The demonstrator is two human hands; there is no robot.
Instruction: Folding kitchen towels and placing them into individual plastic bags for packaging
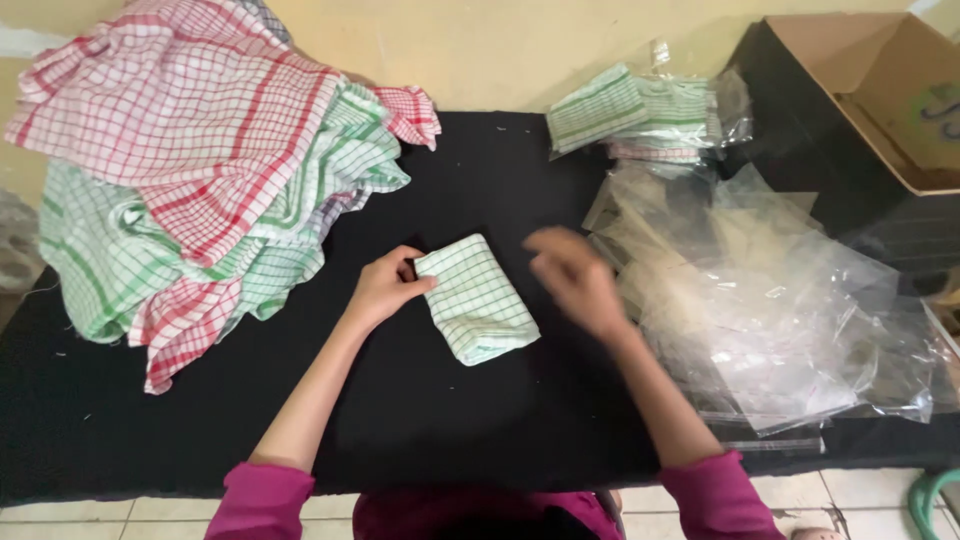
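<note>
My left hand pinches the 10 o'clock corner of the folded green-check cloth lying mid-table, my right hand hovers open and blurry at its 3 o'clock, and it's probably soft, light, floppy stuff, so I'd grab the folded edges.

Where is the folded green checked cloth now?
In the head view the folded green checked cloth lies mid-table on the black cover, with the left hand gripping its near-left corner and the blurred right hand beside it.
</note>
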